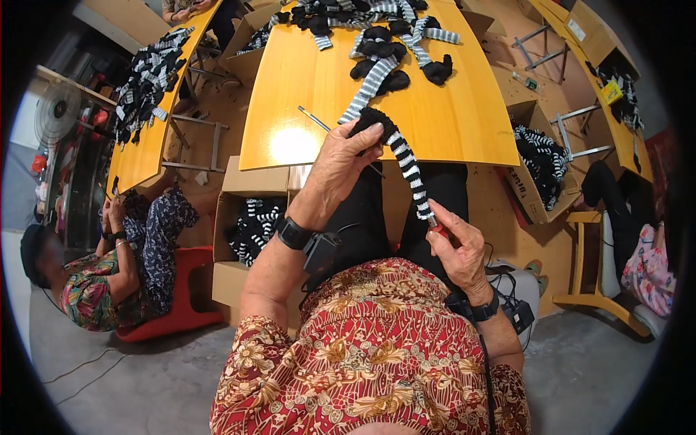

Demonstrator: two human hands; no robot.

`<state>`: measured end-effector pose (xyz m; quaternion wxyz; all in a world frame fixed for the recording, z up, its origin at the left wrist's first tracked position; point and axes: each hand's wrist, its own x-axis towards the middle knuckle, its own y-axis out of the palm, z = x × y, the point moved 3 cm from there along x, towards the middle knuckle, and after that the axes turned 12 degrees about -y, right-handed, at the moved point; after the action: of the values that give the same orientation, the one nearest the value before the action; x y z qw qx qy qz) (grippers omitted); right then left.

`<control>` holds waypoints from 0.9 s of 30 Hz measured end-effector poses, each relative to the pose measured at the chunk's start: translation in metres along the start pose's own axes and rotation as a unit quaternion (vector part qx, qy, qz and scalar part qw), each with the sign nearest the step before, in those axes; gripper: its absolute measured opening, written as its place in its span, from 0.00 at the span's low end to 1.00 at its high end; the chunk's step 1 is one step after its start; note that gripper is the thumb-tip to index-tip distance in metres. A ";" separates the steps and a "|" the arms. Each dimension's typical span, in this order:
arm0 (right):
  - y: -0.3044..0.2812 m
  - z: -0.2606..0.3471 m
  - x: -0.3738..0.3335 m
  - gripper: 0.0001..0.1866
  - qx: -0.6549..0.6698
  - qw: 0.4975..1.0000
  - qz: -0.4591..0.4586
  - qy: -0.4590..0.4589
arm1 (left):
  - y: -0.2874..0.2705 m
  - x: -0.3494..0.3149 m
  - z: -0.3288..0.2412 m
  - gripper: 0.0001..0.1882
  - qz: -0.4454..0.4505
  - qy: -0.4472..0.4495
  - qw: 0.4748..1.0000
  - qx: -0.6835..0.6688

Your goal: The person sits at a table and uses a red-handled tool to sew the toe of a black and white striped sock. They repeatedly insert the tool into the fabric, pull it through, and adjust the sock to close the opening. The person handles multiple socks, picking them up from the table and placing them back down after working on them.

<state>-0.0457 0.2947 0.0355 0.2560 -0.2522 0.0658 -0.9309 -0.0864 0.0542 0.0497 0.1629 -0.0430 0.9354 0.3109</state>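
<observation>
My left hand [337, 163] pinches the fuzzy black end of a black-and-white striped sock [407, 170] just over the table's near edge. From there the striped part curves down toward my right hand [462, 250]. That hand is closed around a red-handled tool [438, 229] at the sock's lower end. A short metal part shows at the handle; the rest seems to be inside the sock, so the tool's kind cannot be made out. A thin metal rod [313, 117] slants across the table edge, partly behind my left hand.
A heap of striped socks [377, 65] lies on the yellow table [290, 94]. Cardboard boxes of socks stand at left [230, 272] and right [525, 185]. One person [109, 283] sits at left on a red chair [192, 290], another person [649, 261] at far right.
</observation>
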 end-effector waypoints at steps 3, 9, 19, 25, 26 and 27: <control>-0.003 0.000 0.003 0.25 0.002 1.000 0.009 0.008 | -0.001 -0.002 -0.003 0.09 0.001 0.013 0.999 0.050; -0.008 -0.004 0.004 0.25 0.049 0.998 -0.001 0.037 | 0.000 -0.006 -0.010 0.11 0.050 0.028 0.983 0.173; 0.007 0.001 0.009 0.23 0.082 0.994 -0.035 0.066 | 0.002 -0.005 -0.010 0.09 0.034 0.029 0.973 0.227; 0.002 0.002 0.011 0.25 0.003 1.000 -0.016 0.016 | -0.003 -0.007 -0.011 0.20 -0.052 0.033 0.983 0.173; 0.001 0.005 0.012 0.25 -0.026 0.999 -0.017 -0.019 | -0.003 -0.010 -0.015 0.21 -0.081 0.094 0.973 0.196; 0.000 0.007 0.013 0.25 -0.054 0.997 -0.019 -0.054 | -0.003 -0.014 -0.017 0.21 -0.110 0.155 0.957 0.218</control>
<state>-0.0515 0.2886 0.0476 0.2279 -0.3170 0.0968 -0.9155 -0.0777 0.0412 0.0652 0.0543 -0.1565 0.9838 0.0689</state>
